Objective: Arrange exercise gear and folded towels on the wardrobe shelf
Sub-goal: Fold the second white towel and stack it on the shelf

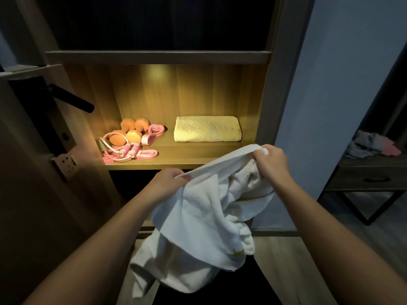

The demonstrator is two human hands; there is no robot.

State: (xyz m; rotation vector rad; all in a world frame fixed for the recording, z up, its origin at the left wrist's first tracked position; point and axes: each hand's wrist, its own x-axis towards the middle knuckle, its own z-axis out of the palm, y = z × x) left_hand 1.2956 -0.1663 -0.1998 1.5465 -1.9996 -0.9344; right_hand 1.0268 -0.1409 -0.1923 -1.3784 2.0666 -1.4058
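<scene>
Although the lit wardrobe shelf [187, 156] already carries a folded towel [207, 129] on its right and dumbbells [130, 131], a skipping rope [120, 151] and pink bands [150, 154] on its left, the task looks only part done. A large white towel [198, 219] hangs unfolded in front of and below the shelf. The left hand [167, 183] pinches its top edge, and the right hand [271, 160] grips the same edge higher, nearer the shelf.

Left arm: we reach it forward from the lower left, forearm bare.
Left hand [168, 183]: we pinch the white towel [204, 216] edge, fingers curled.
Right arm: we reach it forward from the lower right, forearm bare.
Right hand [272, 160]: we grip the same edge, fingers curled, higher than the left.
Spacing: we hold both hands apart.
</scene>
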